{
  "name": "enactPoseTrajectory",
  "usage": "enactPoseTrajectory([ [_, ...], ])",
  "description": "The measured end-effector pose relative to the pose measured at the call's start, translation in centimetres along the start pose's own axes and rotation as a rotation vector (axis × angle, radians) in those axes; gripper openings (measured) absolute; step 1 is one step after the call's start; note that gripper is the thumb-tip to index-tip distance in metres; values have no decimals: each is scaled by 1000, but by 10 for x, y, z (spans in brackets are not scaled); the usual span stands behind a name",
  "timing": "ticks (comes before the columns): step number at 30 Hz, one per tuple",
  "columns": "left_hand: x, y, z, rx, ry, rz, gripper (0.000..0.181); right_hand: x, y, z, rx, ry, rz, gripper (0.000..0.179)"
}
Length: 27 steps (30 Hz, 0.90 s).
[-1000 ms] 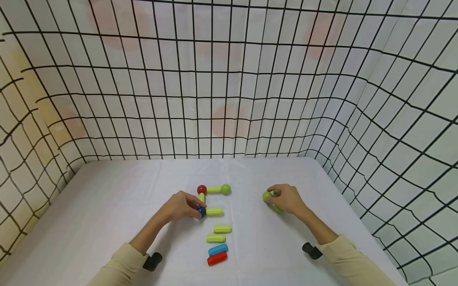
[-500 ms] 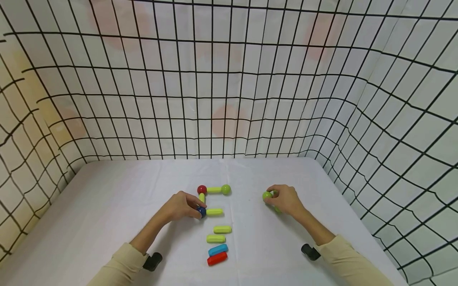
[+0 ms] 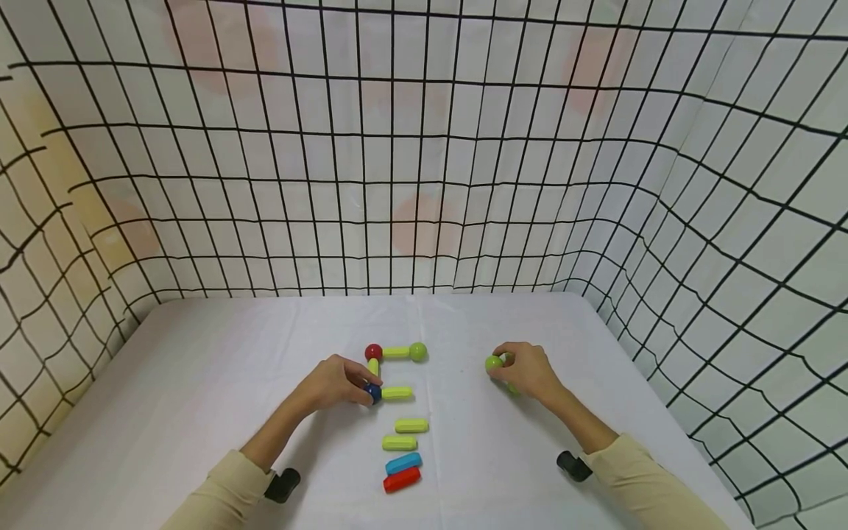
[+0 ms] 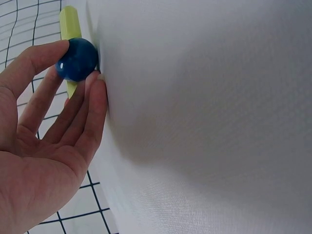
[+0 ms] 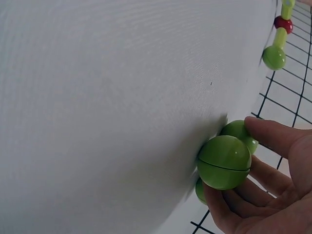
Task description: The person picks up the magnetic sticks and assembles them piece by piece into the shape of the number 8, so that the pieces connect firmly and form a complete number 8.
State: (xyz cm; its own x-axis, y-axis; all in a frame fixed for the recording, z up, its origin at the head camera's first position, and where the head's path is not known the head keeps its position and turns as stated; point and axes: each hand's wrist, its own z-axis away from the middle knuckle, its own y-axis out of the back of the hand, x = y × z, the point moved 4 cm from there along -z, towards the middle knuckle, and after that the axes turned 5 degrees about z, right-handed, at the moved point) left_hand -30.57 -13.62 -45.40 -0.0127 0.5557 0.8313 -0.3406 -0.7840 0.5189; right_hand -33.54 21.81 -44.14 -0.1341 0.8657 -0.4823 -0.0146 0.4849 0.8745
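My left hand (image 3: 336, 384) pinches a blue ball (image 4: 78, 59) between thumb and fingers. From that ball a yellow-green rod (image 3: 397, 393) points right. A second rod (image 3: 374, 366) runs back to a red ball (image 3: 374, 352); another rod (image 3: 396, 352) links the red ball to a green ball (image 3: 418, 352). Over to the right, my right hand (image 3: 532, 369) holds a loose green ball (image 5: 238, 131), thumb tip on its side. Two more green balls lie at that hand: one nearer the wrist camera (image 5: 223, 163), another partly hidden by fingers (image 5: 200, 191).
Two loose yellow-green rods (image 3: 411, 425) lie in front of the joined pieces. Closer to me are a blue rod (image 3: 403, 463) and a red rod (image 3: 402, 480), side by side. Black netting (image 3: 424, 184) encloses the white-covered table (image 3: 199, 368) at the back and sides.
My right hand and the ball it holds shift very slightly left. The left hand stays on the blue ball, and the joined pieces look the same.
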Motion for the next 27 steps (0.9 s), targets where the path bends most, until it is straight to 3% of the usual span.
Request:
enactPoseTrajectory([
  [17, -1, -1, -1, 3, -6, 8, 21, -32, -14, 3, -16, 74, -25, 29],
  [27, -2, -1, 0, 3, 3, 14, 21, -52, -29, 7, -67, 57, -42, 31],
])
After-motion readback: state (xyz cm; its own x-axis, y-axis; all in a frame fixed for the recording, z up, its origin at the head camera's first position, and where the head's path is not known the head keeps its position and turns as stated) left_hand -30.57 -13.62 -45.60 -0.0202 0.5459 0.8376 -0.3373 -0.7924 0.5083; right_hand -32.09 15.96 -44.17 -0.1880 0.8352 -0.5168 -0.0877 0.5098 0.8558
